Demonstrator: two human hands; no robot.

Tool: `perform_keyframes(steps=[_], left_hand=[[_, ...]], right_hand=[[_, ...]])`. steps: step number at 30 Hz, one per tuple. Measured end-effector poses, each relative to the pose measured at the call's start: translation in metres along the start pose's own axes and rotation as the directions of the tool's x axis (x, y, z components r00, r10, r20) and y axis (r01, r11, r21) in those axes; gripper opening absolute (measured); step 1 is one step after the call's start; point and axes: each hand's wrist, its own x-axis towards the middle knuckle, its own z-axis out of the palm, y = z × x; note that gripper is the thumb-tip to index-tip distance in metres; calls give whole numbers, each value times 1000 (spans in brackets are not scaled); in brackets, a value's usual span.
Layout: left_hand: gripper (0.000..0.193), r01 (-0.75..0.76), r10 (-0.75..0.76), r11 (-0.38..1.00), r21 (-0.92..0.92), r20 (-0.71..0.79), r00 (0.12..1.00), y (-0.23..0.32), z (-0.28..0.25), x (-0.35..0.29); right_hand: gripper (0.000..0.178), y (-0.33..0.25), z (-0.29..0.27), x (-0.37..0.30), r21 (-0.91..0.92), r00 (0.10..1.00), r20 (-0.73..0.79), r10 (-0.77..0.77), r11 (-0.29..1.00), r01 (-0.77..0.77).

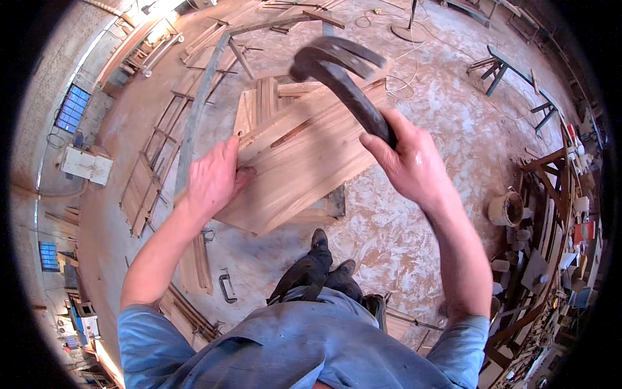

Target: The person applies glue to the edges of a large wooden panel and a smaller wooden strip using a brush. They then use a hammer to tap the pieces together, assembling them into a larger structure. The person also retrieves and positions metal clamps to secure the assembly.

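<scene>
My right hand (414,159) is wrapped round the dark handle of a claw hammer (343,71). The hammer is raised above the far side of a pale wooden panel (304,162), its head and claw slightly blurred. At the panel's left end, my left hand (217,172) grips the edge, with the thumb side against the face and the fingers partly hidden. A dark crack or rough streak runs along the panel near its far edge. Beneath and beyond it are more wooden pieces (265,97), largely covered by the panel.
A metal frame (206,84) rises beyond the panel on the left. On the floor near my feet lies a C-clamp (227,286). Leaning frames (155,162) stand at left. A bucket (505,209) and cluttered timber are at right; a dark trestle (512,74) stands farther back.
</scene>
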Motion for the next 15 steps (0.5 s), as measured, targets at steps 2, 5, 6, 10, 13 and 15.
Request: perform_keyframes(steps=[2, 5, 6, 10, 13, 15], left_hand=[[63, 10, -10, 1000, 7, 13, 1000, 1, 0, 0], [62, 37, -38, 999, 21, 34, 999, 5, -2, -1], [61, 22, -22, 1000, 9, 22, 1000, 7, -3, -1], [59, -7, 8, 1000, 22, -10, 1000, 10, -2, -2], [58, 10, -10, 999, 38, 5, 1000, 11, -3, -4], [58, 1, -1, 1000, 25, -18, 1000, 12, -3, -6]], right_hand=[[29, -17, -13, 12, -77, 995, 75, -60, 995, 66], [29, -42, -18, 29, -173, 983, 141, -116, 975, 140], [29, -44, -20, 33, -234, 972, 224, -73, 964, 127], [29, -40, -15, 46, -392, 934, 356, -14, 905, 163], [28, -52, -24, 50, -402, 946, 322, -36, 900, 171], [31, -59, -29, 51, -419, 932, 361, 24, 898, 139]])
